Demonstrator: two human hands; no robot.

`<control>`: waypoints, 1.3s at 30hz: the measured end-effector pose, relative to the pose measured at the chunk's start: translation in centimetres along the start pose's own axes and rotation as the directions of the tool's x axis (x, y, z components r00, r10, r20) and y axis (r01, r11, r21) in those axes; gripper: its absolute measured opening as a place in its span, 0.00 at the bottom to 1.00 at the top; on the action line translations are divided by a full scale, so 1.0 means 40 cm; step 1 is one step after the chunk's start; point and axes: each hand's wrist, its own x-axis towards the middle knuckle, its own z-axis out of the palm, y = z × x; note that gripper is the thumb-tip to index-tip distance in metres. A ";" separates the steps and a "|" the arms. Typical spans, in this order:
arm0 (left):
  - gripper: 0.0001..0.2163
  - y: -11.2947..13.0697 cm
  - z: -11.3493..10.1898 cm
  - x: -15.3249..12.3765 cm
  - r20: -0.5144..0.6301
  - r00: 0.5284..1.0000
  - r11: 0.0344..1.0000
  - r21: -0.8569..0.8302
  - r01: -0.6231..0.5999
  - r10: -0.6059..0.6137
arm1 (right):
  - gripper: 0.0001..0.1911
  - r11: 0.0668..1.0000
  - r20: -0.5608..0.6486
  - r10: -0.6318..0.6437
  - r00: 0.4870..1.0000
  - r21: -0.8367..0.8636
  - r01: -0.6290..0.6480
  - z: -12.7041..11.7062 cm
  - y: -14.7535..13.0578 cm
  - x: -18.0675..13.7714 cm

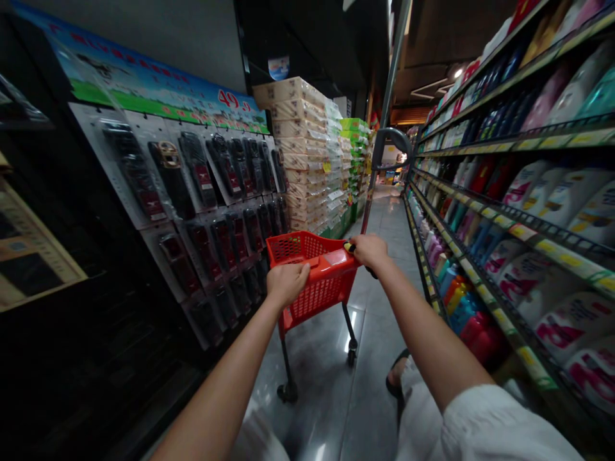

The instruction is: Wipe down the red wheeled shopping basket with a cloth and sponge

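Note:
Ahead of me stands a red plastic shopping cart (314,301) with mesh sides, on dark legs with casters. My left hand (287,283) is closed around the left end of its handle bar, thumb on top. At the bar's right end my right hand (369,250) is closed too. A small black and yellow piece (349,246) shows beside its fingers. Just beyond rises a long thin pole (394,64) with a dark loop-shaped grip (391,148). Whether my right hand also touches the pole, I cannot tell. Most of the basket's inside is hidden.
On the left, packaged belts (192,173) hang on a display board under a blue and green sign (158,77). Stacked boxes (298,153) stand behind it. Shelves of bottles (523,262) line the right side. Between them a grey tiled aisle (384,218) runs forward.

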 end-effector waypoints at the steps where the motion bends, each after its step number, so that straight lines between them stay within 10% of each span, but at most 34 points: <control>1: 0.28 0.002 0.000 0.000 -0.001 1.000 1.000 -0.001 0.001 -0.001 | 0.15 0.999 -0.019 -0.038 0.999 -0.008 0.038 0.004 -0.016 -0.003; 8: 0.28 -0.005 -0.003 -0.005 -0.002 1.000 1.000 -0.018 0.001 -0.001 | 0.20 0.943 -0.168 -0.303 0.938 0.088 0.320 0.024 -0.080 -0.075; 15: 0.27 -0.004 0.007 -0.008 -0.012 1.000 1.000 0.000 -0.016 0.016 | 0.18 0.993 0.022 0.113 0.993 0.013 -0.113 -0.005 -0.016 -0.035; 23: 0.27 0.001 0.014 -0.001 -0.033 0.999 0.999 0.013 -0.030 0.030 | 0.21 0.968 -0.101 -0.210 0.972 0.118 0.222 0.008 -0.107 -0.092; 30: 0.25 0.018 0.013 -0.007 -0.036 0.999 1.000 -0.005 -0.013 0.013 | 0.23 0.986 -0.032 0.143 0.989 0.090 -0.140 0.016 0.003 -0.053; 39: 0.22 -0.014 0.029 0.018 -0.082 0.981 0.900 -0.389 -0.196 0.178 | 0.26 0.845 -0.431 -0.172 0.885 0.397 0.358 0.123 -0.104 -0.164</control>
